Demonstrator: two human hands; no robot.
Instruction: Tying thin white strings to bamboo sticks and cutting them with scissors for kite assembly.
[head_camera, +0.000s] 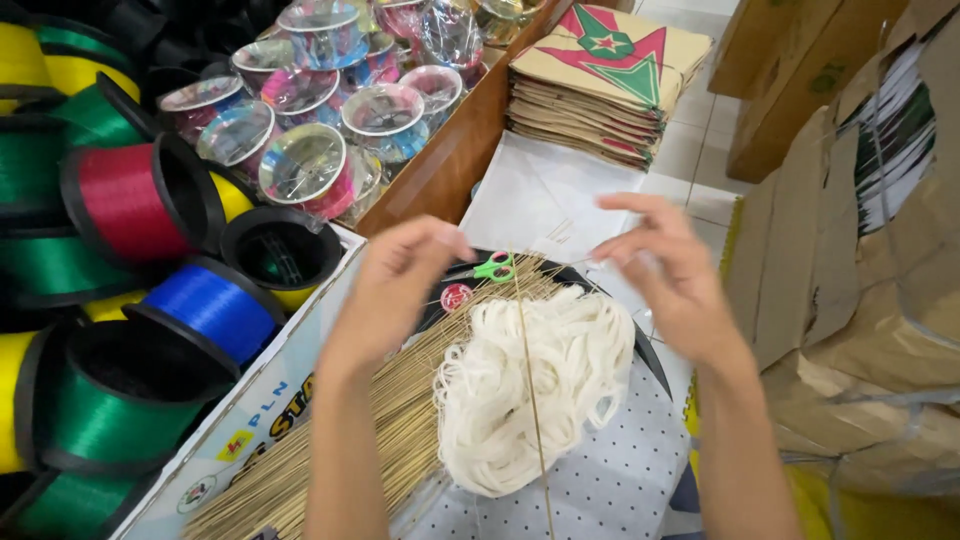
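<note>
Behind raised hands (400, 290), star-patterned brown paper stack (605, 80), perhaps kites.

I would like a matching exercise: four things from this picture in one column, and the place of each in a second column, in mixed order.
Things:
1. green-handled scissors
2. bundle of white string
3. stack of brown paper kites
4. blue thread spool

Places:
A. top, right of the wooden board
B. left, among other spools
C. between the two hands
D. on the thin bamboo sticks, below the hands

Pairs: 1-C, 2-D, 3-A, 4-B
</note>
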